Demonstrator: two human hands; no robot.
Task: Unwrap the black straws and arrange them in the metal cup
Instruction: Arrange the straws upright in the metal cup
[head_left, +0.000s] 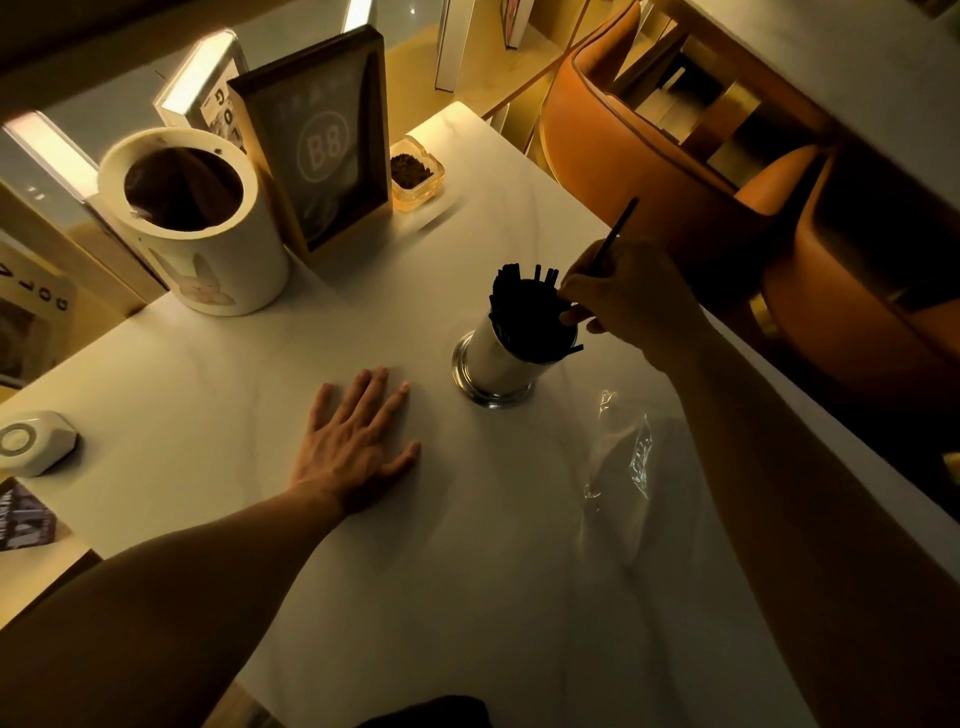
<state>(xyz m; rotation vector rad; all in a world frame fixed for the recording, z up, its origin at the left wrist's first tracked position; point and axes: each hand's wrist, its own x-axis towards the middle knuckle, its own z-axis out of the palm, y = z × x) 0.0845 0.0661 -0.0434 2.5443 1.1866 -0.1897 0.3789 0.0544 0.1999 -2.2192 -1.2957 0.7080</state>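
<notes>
A metal cup (491, 364) stands upright in the middle of the white table (363, 571), packed with several black straws (524, 312). My right hand (623, 296) hovers at the cup's rim on its right side, pinching one black straw (618, 228) whose free end sticks up and away behind the hand. My left hand (358, 441) lies flat on the table to the left of the cup, fingers spread, holding nothing. A crumpled clear plastic wrapper (623, 457) lies on the table to the right of the cup, under my right forearm.
A white bin with a dark liner (202, 223) stands at the back left, beside a framed sign marked B8 (322, 145) and a glass ashtray (415, 174). A white call button (34, 441) sits at the left edge. An orange chair (727, 171) stands beyond the table's right edge.
</notes>
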